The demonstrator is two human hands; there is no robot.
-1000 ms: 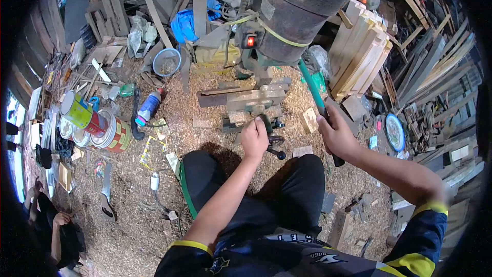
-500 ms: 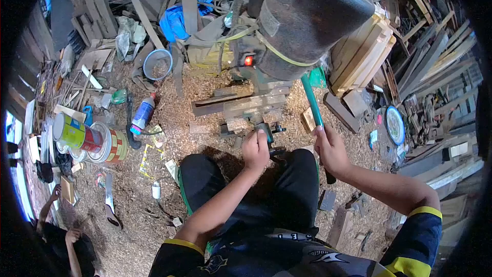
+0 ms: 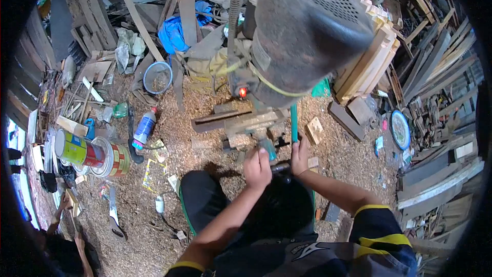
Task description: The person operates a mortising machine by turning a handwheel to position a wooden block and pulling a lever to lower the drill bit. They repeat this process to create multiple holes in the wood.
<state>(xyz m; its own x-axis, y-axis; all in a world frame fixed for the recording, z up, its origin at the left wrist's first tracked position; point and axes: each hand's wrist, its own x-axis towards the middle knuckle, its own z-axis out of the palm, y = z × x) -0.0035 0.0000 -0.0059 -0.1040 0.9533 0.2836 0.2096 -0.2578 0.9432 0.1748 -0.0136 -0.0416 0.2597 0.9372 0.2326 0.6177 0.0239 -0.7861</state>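
A drilling machine with a big grey motor housing stands before my knees, a red light lit on its side. My right hand is closed around its green lever, which hangs nearly upright. My left hand is closed, thumb up, at a teal handle low on the machine; the fingers' far side is hidden. Just beyond, a wooden piece lies across the machine's table. The motor housing hides the tool above it.
Wood shavings cover the floor. Paint cans, a blue bottle and a handsaw are on the left. Stacked boards and a wood block are on the right. A co-worker's arm shows at lower left.
My right hand has moved left with the green lever, which has swung from slanted to nearly upright. The left hand stays at the handle. The co-worker's hands have shifted, and the camera view has moved slightly.
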